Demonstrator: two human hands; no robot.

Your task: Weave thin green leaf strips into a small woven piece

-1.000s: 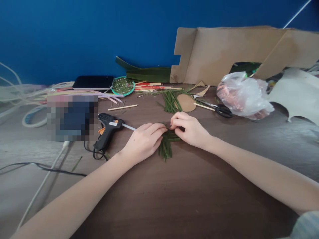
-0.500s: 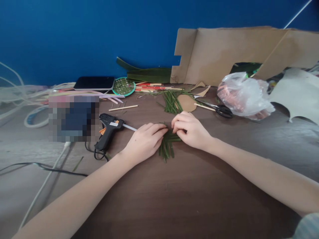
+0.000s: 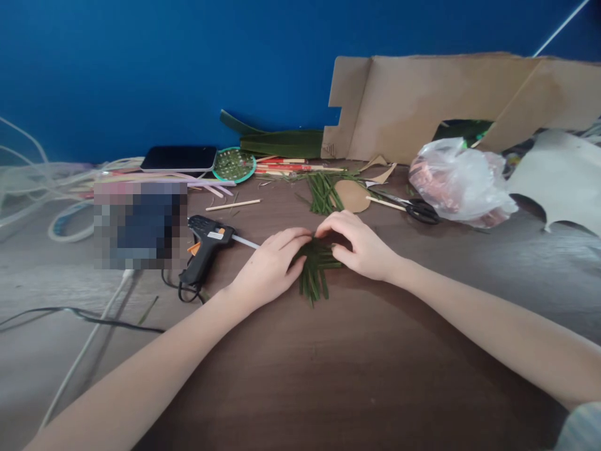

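One mat of crossed green leaf strips (image 3: 312, 282) lies at the centre of the frame, some strips pointing down, others right. Both hands touch it, about equally near: the left hand (image 3: 272, 263) from the left, fingers bent; the right hand (image 3: 359, 245) from the right, thumb and forefinger curved apart. Whether either pinches a strip, I cannot tell. Outward: one glue gun (image 3: 205, 247) left of centre; above, one strip bundle (image 3: 323, 193), one brown disc (image 3: 354, 196); upper right, one pair of scissors (image 3: 421, 212).
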